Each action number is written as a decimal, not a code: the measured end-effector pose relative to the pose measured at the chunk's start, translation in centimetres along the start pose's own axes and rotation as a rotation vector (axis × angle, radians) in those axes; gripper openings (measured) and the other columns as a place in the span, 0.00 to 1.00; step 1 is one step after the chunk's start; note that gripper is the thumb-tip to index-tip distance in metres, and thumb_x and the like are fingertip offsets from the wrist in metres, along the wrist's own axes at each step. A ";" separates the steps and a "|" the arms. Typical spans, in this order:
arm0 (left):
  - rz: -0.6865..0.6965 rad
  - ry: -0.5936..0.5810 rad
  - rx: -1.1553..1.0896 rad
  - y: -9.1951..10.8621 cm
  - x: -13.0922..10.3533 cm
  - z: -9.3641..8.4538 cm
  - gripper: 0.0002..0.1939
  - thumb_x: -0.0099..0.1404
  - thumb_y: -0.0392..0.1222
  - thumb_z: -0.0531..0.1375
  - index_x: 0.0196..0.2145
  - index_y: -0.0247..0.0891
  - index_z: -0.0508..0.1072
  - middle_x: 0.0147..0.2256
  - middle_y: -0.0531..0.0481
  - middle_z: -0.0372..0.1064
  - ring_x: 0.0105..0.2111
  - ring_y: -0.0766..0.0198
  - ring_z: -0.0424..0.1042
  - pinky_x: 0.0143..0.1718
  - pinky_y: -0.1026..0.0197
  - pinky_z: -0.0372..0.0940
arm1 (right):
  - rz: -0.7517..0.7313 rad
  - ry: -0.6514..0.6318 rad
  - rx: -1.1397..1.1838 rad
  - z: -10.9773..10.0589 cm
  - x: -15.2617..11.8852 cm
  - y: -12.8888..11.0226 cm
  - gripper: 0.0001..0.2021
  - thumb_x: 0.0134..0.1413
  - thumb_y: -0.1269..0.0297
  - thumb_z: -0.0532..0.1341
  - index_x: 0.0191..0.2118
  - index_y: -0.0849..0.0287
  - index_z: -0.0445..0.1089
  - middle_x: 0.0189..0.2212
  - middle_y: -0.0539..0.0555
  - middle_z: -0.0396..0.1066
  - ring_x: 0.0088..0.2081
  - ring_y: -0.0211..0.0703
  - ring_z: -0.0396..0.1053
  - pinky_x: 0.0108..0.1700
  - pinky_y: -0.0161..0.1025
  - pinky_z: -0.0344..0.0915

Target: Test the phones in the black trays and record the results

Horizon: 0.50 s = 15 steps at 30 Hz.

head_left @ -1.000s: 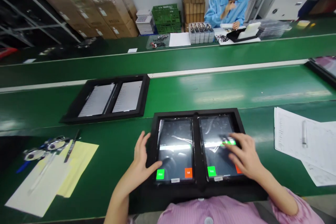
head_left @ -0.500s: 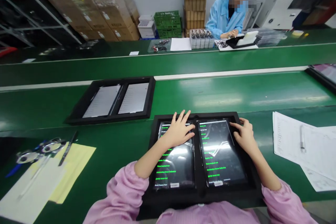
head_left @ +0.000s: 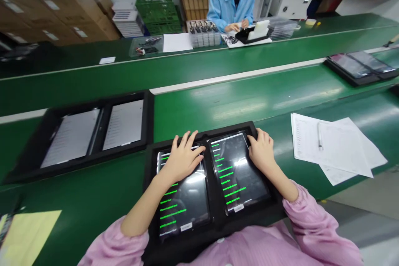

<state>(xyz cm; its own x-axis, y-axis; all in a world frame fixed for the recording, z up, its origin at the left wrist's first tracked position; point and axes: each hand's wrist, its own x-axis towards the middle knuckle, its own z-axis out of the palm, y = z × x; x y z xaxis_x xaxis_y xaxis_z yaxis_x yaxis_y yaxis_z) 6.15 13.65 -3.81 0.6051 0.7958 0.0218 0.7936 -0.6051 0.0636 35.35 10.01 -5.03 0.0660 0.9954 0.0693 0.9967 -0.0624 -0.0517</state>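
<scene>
Tablets (head_left: pixel 240 172) now list green lines (head_left: pixel 235 192), not buttons, suggesting progress; left hand (head_left: pixel 181 160) spread open, right hand (head_left: pixel 262 151) bent at tray (head_left: pixel 215 191), grip unclear.

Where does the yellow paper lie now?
At the head view's lower left, the yellow paper lies on the green bench, left of the left sleeve.

A matt black tray (head_left: pixel 215 199) holds glossy, smooth tablets (head_left: pixel 249 178); beyond the tray, a shiny green worktop (head_left: pixel 237 102); right of the tray, matt paper sheets (head_left: pixel 339 149).
</scene>
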 end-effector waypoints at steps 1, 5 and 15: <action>0.000 -0.003 0.007 -0.1 0.0 0.0 0.17 0.72 0.49 0.50 0.47 0.46 0.77 0.67 0.37 0.50 0.66 0.35 0.51 0.60 0.25 0.49 | 0.001 -0.012 0.004 -0.1 0.0 -0.1 0.19 0.59 0.74 0.56 0.53 0.60 0.75 0.60 0.67 0.58 0.56 0.59 0.56 0.55 0.51 0.56; 0.011 -0.002 0.005 -0.5 -0.1 0.2 0.20 0.73 0.52 0.49 0.52 0.45 0.75 0.68 0.36 0.49 0.66 0.34 0.51 0.60 0.24 0.50 | 0.001 -0.053 0.010 -0.6 0.0 -0.4 0.19 0.61 0.74 0.55 0.55 0.61 0.73 0.61 0.68 0.56 0.58 0.60 0.55 0.56 0.52 0.57; -0.018 -0.039 -0.069 -0.4 0.0 0.0 0.26 0.74 0.54 0.45 0.59 0.38 0.68 0.69 0.33 0.45 0.68 0.37 0.44 0.63 0.25 0.43 | 0.043 -0.095 0.038 -0.8 0.1 -0.1 0.21 0.60 0.74 0.55 0.56 0.57 0.73 0.59 0.66 0.58 0.56 0.60 0.55 0.54 0.52 0.59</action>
<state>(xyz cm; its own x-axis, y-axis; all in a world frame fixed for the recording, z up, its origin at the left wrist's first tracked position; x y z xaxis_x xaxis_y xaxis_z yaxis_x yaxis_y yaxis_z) 5.84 13.93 -3.85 0.5942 0.8041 -0.0187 0.7987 -0.5871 0.1320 35.29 10.02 -4.24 0.1017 0.9944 -0.0285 0.9904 -0.1039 -0.0907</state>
